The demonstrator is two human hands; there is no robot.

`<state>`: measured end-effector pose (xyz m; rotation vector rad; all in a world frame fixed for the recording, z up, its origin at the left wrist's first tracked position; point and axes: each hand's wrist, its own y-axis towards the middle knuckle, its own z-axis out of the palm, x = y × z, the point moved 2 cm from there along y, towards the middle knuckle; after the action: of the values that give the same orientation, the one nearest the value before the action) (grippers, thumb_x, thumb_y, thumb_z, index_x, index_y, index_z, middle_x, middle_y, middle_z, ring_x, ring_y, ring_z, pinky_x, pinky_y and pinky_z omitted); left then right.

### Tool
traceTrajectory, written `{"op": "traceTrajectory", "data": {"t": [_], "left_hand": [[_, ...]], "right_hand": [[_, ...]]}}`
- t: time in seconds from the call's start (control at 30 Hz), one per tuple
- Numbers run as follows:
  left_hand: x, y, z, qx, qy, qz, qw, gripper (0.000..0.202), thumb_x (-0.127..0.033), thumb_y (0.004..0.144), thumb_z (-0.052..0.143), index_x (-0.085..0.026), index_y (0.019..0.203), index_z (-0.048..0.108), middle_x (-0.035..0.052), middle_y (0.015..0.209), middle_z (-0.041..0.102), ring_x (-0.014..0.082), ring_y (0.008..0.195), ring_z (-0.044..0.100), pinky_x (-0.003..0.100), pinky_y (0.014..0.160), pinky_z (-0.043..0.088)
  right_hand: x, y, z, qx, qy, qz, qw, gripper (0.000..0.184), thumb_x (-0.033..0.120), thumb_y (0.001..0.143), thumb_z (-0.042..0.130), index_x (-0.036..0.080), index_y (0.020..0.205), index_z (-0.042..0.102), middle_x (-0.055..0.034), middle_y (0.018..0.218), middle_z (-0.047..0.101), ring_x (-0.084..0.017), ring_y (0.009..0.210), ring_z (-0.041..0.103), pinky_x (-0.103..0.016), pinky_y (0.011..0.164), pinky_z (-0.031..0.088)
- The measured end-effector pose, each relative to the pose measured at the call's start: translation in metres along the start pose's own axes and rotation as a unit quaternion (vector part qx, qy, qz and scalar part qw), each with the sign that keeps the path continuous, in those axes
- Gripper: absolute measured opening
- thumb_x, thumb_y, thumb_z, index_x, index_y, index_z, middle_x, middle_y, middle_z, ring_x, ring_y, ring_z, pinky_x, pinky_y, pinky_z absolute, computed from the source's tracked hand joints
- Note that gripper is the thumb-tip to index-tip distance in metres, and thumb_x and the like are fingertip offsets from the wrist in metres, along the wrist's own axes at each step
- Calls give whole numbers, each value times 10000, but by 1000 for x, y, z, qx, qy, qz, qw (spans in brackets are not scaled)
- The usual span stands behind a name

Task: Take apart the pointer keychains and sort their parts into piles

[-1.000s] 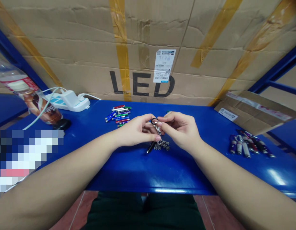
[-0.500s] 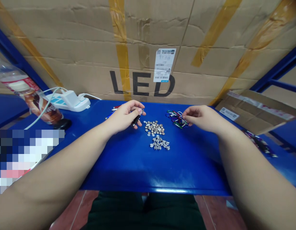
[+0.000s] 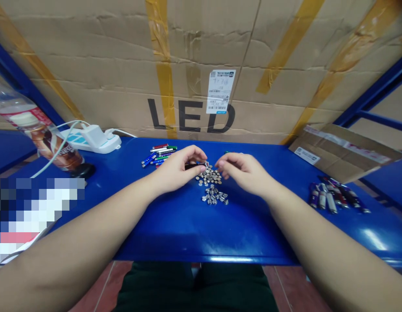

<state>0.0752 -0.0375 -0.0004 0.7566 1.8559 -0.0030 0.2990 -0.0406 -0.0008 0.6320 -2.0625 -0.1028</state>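
Observation:
My left hand [image 3: 179,169] is closed round a small black flashlight [image 3: 192,166] held level above the blue table [image 3: 188,225]. My right hand [image 3: 244,171] comes in from the right, fingers pinched near the flashlight's tip, and what they hold is too small to make out. Directly below both hands lie two little heaps of silver button cells [image 3: 211,177] and small silver caps [image 3: 214,196]. Behind my left hand sits a pile of coloured mini flashlights [image 3: 160,152]. A few carabiner clips behind my right hand are mostly hidden.
A taped cardboard box marked LED [image 3: 191,86] stands behind the table. A white power strip with plug [image 3: 92,138] and a tilted drink bottle [image 3: 41,132] are at the left. Finished flashlights with clips [image 3: 334,197] lie at the right, near a flat cardboard box [image 3: 344,149].
Half a second ago the hands were apart, the left at the flashlight pile and the right at the clips. They have come together over the button cells, the left carrying the black flashlight.

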Motion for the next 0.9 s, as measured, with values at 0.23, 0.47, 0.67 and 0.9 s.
{"op": "traceTrajectory", "data": {"t": [0.23,0.47,0.67,0.9], "left_hand": [[-9,-3,6,17,151,78,985,155,-298,953,671,-183,1054,649,46,976,691,188,878,655,325,790,529],[-11,-2,-1,0,289,195,937,201,-270,1028,590,-169,1162,701,74,1039,754,191,951,702,321,870,546],[-7,-1,1,29,349,174,921,314,-317,1074,468,-161,1235,687,97,1067,753,222,984,712,327,852,547],[-7,-1,1,84,275,108,952,314,-326,1063,459,-172,1217,684,89,1139,768,223,1036,712,333,921,527]], "right_hand": [[12,-1,16,69,93,45,992,315,443,914,636,187,731,626,-1,638,609,-138,569,556,-286,570,460],[9,1,19,49,356,197,912,385,438,634,905,160,690,644,13,592,574,-84,503,472,-220,442,354],[10,2,24,44,433,228,871,395,366,574,949,141,629,629,41,524,490,-52,491,381,-194,432,245],[10,-1,24,54,391,192,899,430,429,596,948,151,652,625,33,542,528,-60,494,412,-205,458,269]]}}
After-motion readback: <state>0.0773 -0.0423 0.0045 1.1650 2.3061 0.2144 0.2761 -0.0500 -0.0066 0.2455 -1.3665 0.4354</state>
